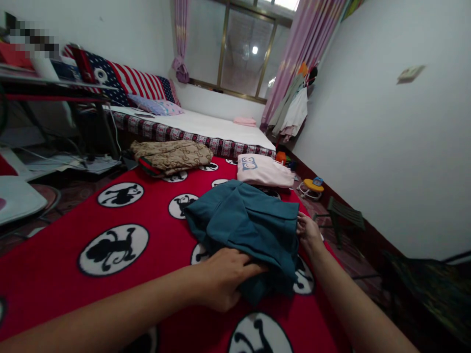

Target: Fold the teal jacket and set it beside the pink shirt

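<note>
A dark teal garment, partly folded and wrinkled, lies on the red blanket with white ovals and black figures. My left hand is closed on its near edge, the thumb hidden from sight and the fingers partly under the cloth. At the garment's right edge, my right hand pinches the fabric between thumb and fingers. Just beyond it rests a folded pale pink garment with a blue print. Farther left sits a folded brown patterned garment with a green and red stripe.
Against the far wall stands a bed with a white top, a pillow and a pink folded cloth. A desk is at left. Along the right wall are a yellow stool and a dark folding stool.
</note>
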Demonstrator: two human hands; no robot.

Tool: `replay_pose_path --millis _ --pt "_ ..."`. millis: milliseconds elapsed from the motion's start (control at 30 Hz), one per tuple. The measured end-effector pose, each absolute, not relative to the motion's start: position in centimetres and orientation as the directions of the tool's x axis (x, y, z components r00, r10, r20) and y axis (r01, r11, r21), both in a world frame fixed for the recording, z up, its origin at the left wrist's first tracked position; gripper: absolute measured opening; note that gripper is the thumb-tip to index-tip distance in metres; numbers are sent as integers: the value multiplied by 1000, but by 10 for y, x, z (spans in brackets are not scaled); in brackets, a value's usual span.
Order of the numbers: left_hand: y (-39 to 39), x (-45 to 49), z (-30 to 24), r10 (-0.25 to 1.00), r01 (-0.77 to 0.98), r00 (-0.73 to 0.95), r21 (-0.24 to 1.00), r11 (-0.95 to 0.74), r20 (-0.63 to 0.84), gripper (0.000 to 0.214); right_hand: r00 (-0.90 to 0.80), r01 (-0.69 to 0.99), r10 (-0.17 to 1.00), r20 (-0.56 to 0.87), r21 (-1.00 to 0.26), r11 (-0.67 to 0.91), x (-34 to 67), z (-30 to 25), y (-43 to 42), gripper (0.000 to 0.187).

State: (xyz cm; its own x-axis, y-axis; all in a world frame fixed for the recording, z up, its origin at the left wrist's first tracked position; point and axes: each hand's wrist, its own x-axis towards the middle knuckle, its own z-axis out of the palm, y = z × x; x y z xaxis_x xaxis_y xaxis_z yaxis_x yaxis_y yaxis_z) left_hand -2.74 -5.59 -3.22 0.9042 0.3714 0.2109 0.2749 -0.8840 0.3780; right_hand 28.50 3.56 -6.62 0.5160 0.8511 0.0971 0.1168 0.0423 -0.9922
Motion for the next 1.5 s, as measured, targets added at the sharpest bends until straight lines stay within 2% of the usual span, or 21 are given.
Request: replay_pose_path --millis 67,133,167,200,233,267,333,400,433,500,567,633,733,833,967,1033,1133,1233,1367,1433,1500 --pt "-61 -34 -26 381 285 906 399 -872 184 73 633 146 754 175 -984 106 281 -57 20 26" --pt "-63 -37 -23 402 301 898 416 -858 180 62 595 284 725 347 -935 214 265 -42 -4 28" --pt "-63 -38 -22 410 305 893 419 -855 187 58 477 374 762 438 -886 275 252 -32 -18 29" --pt "-63 -38 -22 416 307 888 419 -854 196 54 278 457 832 480 -828 325 238 -23 -32 30" --pt "-62 -37 -23 418 310 885 414 -856 203 52 28 533 891 453 -761 370 224 -15 -45 31" --pt "-61 -36 -25 419 312 884 407 -859 206 50 -175 589 893 414 -683 432 210 -9 -56 35" --pt "-59 -34 -28 410 309 889 397 -865 202 48 -425 639 843 331 -550 538 191 -2 -71 24" --pt "-58 -33 -31 392 288 898 404 -868 201 46 -380 672 846 373 -518 530 187 -4 -76 17" --pt "-58 -34 -32 383 273 900 415 -868 208 46 -246 685 868 431 -557 470 191 -7 -76 24" --pt "-58 -37 -31 381 252 896 445 -859 228 49 151 630 862 484 -719 293 209 -15 -75 31" --pt "-58 -42 -29 395 247 884 470 -848 249 53 426 482 824 374 -864 143 232 -25 -75 34" --pt "-54 -48 -28 405 243 870 470 -849 282 48 479 404 840 253 -914 45 250 -33 -78 37" --pt "-39 -57 -28 434 267 816 417 -869 381 32 430 476 868 249 -879 17 260 -38 -85 39" --pt "-16 -69 -29 485 377 757 313 -872 439 43 299 601 902 310 -796 74 252 -32 -96 43" --pt "12 -86 -35 525 485 752 205 -850 398 61 -88 829 981 172 -534 167 231 -24 -114 56" --pt "20 -91 -41 543 515 747 183 -837 384 62 -200 892 973 112 -390 228 226 -28 -120 63" --pt "26 -90 -48 568 547 733 172 -819 374 57 -262 903 953 152 -312 297 229 -36 -117 49" --pt "31 -86 -44 585 552 704 208 -808 403 41 -293 861 899 325 -320 396 234 -27 -103 37" --pt "35 -90 -22 628 481 566 406 -777 534 37 -310 799 730 609 -249 548 217 3 -103 24" --pt "32 -97 -12 656 454 521 474 -755 546 38 -342 783 716 609 -237 575 201 8 -115 22" --pt "26 -105 -8 655 447 590 484 -752 473 39 -405 783 784 470 -265 563 188 3 -129 19"
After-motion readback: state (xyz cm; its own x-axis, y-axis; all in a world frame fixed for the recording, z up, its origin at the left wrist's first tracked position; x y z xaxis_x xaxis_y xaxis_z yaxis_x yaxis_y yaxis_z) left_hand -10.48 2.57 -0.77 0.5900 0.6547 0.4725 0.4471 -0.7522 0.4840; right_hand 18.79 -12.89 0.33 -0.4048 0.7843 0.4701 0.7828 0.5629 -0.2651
